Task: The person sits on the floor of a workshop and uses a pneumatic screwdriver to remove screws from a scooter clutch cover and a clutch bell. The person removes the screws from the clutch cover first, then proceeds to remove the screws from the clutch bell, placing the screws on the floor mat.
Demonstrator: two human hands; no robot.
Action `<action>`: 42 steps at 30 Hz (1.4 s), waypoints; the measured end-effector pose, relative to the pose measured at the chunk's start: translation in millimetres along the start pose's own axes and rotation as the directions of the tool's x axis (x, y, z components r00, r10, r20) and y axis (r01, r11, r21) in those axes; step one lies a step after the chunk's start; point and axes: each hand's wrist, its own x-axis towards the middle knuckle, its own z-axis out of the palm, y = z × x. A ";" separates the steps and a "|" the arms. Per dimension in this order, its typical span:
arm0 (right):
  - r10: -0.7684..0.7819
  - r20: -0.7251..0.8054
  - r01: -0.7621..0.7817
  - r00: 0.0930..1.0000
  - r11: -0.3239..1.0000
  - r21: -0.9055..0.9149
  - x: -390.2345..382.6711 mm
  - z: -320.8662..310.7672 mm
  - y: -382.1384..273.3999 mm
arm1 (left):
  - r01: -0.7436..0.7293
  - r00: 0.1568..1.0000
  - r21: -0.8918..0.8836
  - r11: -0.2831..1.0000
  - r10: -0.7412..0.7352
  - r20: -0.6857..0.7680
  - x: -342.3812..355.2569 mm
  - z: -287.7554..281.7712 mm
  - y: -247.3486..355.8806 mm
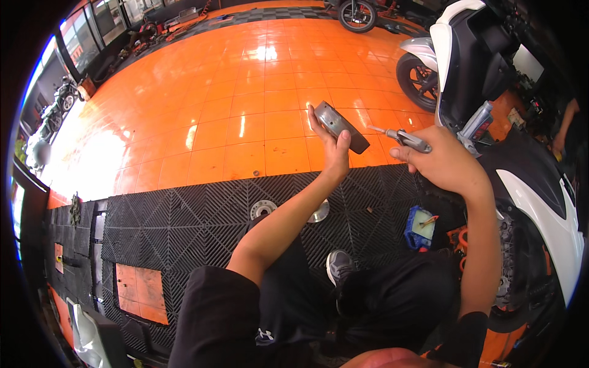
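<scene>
My left hand (334, 150) is raised over the edge of the black mat, fingers and thumb closed round a clutch bell (338, 124). This round grey metal drum is tilted, seen nearly edge-on, with small holes in its side wall. To its right, my right hand (432, 156) grips a silver air blow gun (410, 140). The gun's thin nozzle points left toward the bell, with a short gap between them. Part of the gun's handle is hidden by my fingers. Below, a round metal flange (262, 209) with holes lies on the mat, and a shiny disc (319, 212) sits partly behind my left forearm.
A white and black scooter (534, 202) stands close on my right, near a grey bottle (477, 121). By my knee is a blue tray (412, 236) with a yellow-orange-handled tool. Another person's arm (565, 129) shows at far right. Orange tiles (233, 116) stretch ahead.
</scene>
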 end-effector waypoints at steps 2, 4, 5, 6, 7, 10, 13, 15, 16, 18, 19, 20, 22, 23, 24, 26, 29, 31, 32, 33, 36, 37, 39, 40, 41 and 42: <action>0.014 -0.005 -0.014 1.000 1.000 0.015 -1.2 1.3 0.4 | -0.039 0.999 0.053 0.998 0.038 0.012 -4.2 6.8 4.6; 0.027 0.016 -0.027 1.000 1.000 0.004 -3.5 2.6 -2.1 | -0.104 0.994 0.132 0.986 0.100 0.037 -7.5 10.0 7.1; 0.034 0.038 -0.034 0.999 0.999 -0.015 -6.6 2.7 -5.2 | -0.120 0.992 0.140 0.983 0.113 0.059 -6.4 7.7 4.6; 0.042 0.060 -0.040 0.997 0.999 -0.033 -9.2 3.4 -6.5 | -0.136 0.989 0.148 0.980 0.125 0.081 -4.8 4.7 0.7; 0.021 0.018 -0.021 1.000 0.999 -0.031 -10.8 6.1 -2.3 | -0.146 0.986 0.154 0.977 0.130 0.108 -5.0 4.7 0.1; -0.015 -0.063 0.014 0.998 1.000 -0.003 -16.0 13.1 7.1 | -0.110 0.991 0.242 0.964 0.089 0.099 -6.9 3.7 0.6; -0.007 -0.063 0.010 0.998 0.999 0.042 -22.7 13.4 5.0 | -0.184 0.981 0.294 0.938 0.156 0.115 -4.3 -2.4 -6.0; -0.005 -0.074 0.008 0.997 0.999 0.035 -26.5 12.1 7.1 | -0.235 0.970 0.294 0.927 0.205 0.131 1.1 -3.8 -8.0; -0.011 -0.108 0.014 0.994 0.999 0.029 -27.8 13.3 9.9 | -0.261 0.963 0.287 0.922 0.229 0.141 2.9 -1.8 -8.4; -0.025 -0.174 0.028 0.984 0.999 0.017 -28.3 18.0 16.2 | -0.327 0.942 0.299 0.896 0.286 0.173 2.9 0.6 -8.4; -0.023 -0.157 0.032 0.987 0.998 0.056 -28.9 16.0 17.7 | -0.358 0.931 0.307 0.882 0.312 0.189 1.9 0.7 -7.7; -0.023 -0.141 0.036 0.990 0.995 0.096 -28.4 12.4 19.8 | -0.409 0.910 0.331 0.850 0.354 0.217 1.9 1.6 -7.3; -0.030 -0.017 0.034 0.999 0.968 0.250 -31.0 9.0 22.5 | -0.513 0.857 0.379 0.770 0.434 0.278 4.5 1.3 -5.9; -0.010 -0.055 0.022 0.998 0.975 0.223 -30.4 11.6 24.8 | -0.535 0.843 0.370 0.760 0.447 0.299 5.1 -0.2 -4.6; 0.010 -0.094 0.009 0.996 0.980 0.196 -28.5 15.7 27.8 | -0.556 0.828 0.361 0.749 0.460 0.320 5.3 -1.7 -3.3; 0.073 -0.175 -0.044 0.982 0.985 0.166 -28.9 15.4 28.3 | -0.576 0.814 0.364 0.732 0.471 0.340 3.9 -0.3 -1.3; 0.103 0.117 -0.139 0.988 0.920 0.365 -34.5 -0.2 27.2 | -0.594 0.802 0.393 0.701 0.485 0.348 5.8 -1.1 0.2; 0.030 -0.035 -0.018 0.999 0.956 0.293 -35.6 7.4 24.1 | -0.616 0.786 0.384 0.688 0.507 0.353 7.7 -4.0 1.6; 0.018 -0.065 0.001 0.998 0.961 0.276 -34.7 7.3 24.4 | -0.625 0.780 0.392 0.675 0.518 0.352 8.8 -3.9 2.0; 0.005 -0.095 0.020 0.995 0.966 0.258 -33.9 7.9 25.0 | -0.634 0.773 0.400 0.661 0.529 0.351 10.4 -3.9 2.5; -0.074 -0.230 0.126 0.970 0.967 0.221 -28.7 15.8 35.9 | -0.624 0.777 0.373 0.687 0.495 0.389 13.4 -5.2 7.4; -0.011 -0.178 0.058 0.984 0.964 0.258 -28.4 12.6 36.3 | -0.612 0.782 0.360 0.704 0.471 0.408 13.5 -7.3 9.9; 0.110 -0.068 -0.083 0.992 0.944 0.320 -28.9 1.6 35.8 | -0.455 0.852 0.261 0.852 0.331 0.405 13.4 -8.4 13.6; 0.085 0.061 -0.104 0.995 0.855 0.507 -32.4 0.3 37.9 | -0.365 0.875 0.209 0.907 0.257 0.411 14.0 -7.1 18.3; 0.096 0.023 -0.095 0.995 0.865 0.493 -31.5 2.3 38.3 | -0.191 0.907 0.090 0.977 0.141 0.397 14.5 -6.1 23.1; 0.106 -0.014 -0.087 0.994 0.874 0.479 -28.8 6.4 39.3 | -0.007 0.918 -0.032 0.999 0.019 0.397 14.8 -5.2 27.7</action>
